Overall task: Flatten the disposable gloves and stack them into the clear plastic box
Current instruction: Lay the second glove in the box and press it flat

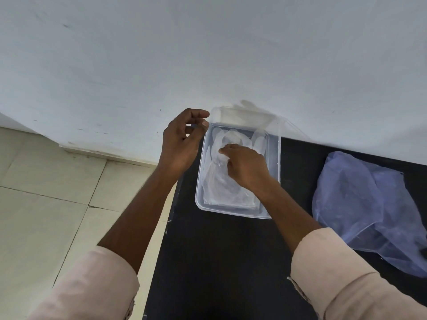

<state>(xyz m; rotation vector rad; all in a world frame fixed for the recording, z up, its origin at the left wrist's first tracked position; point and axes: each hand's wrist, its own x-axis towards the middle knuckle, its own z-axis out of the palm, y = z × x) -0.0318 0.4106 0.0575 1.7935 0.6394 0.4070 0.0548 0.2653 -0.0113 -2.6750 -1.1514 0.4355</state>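
Observation:
The clear plastic box (231,212) stands on the black table against the wall. Translucent disposable gloves (221,188) lie stacked inside it, their fingers pointing toward the wall. My right hand (245,165) is inside the box with its fingers bent down onto the top glove, which is bunched near the fingertips. My left hand (182,142) hovers at the box's far left corner. Its fingers are curled, and thumb and forefinger are pinched close to the rim. Whether they grip anything is unclear.
A clear lid (256,116) leans on the white wall behind the box. A crumpled bluish plastic bag (369,204) lies on the black table (219,262) to the right. The table's left edge drops to a tiled floor (46,204).

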